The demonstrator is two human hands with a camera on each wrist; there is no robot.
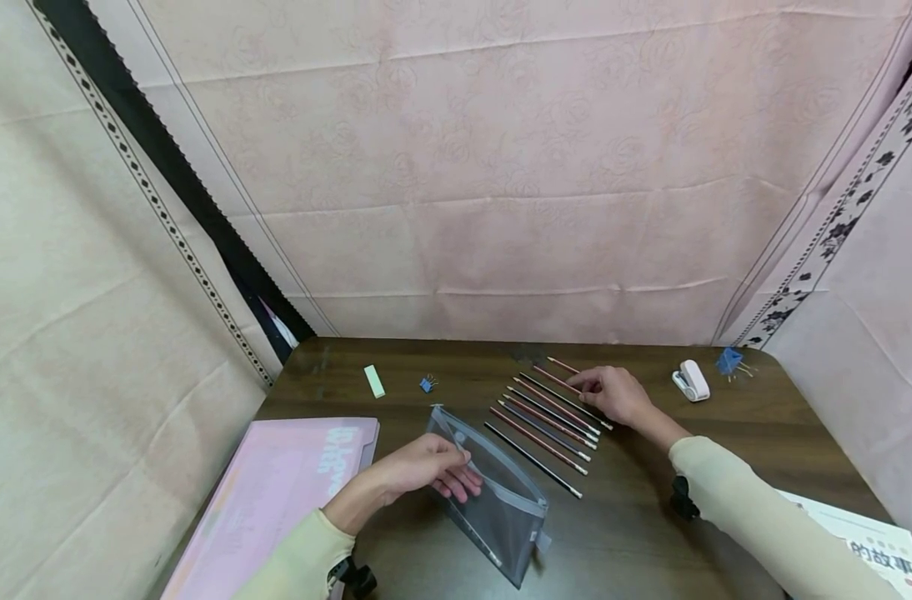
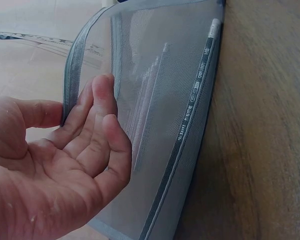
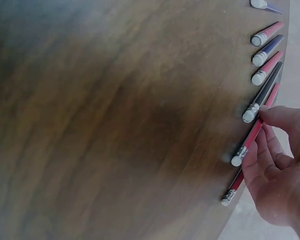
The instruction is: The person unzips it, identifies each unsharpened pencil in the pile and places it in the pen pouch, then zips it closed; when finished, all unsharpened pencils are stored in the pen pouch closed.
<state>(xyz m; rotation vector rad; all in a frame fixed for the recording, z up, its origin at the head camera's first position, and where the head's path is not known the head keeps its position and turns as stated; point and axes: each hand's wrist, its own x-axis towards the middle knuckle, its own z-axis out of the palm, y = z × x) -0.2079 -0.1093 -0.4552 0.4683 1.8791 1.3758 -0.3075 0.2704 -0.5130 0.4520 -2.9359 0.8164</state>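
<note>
My left hand (image 1: 426, 468) pinches the zipped edge of a grey mesh pencil pouch (image 1: 504, 525), holding its mouth apart. Through the mesh shows a black pencil (image 2: 192, 102) with a white eraser, lying along the bottom seam. To the pouch's right, several pencils, dark and reddish, lie in a slanted row, among them a black pencil (image 1: 533, 460) nearest the pouch. At the far end of the row, my right hand (image 1: 613, 395) has its thumb and fingers around a red pencil (image 3: 251, 137). A black pencil (image 3: 262, 92) lies right beside the thumb.
A pink folder (image 1: 298, 483) lies at the left. Toward the back are a pale green eraser-like strip (image 1: 374, 381) and a small blue binder clip (image 1: 428, 383). A white stapler (image 1: 692, 381) and a larger blue clip (image 1: 729, 362) stand back right; a white book (image 1: 876, 542) lies front right.
</note>
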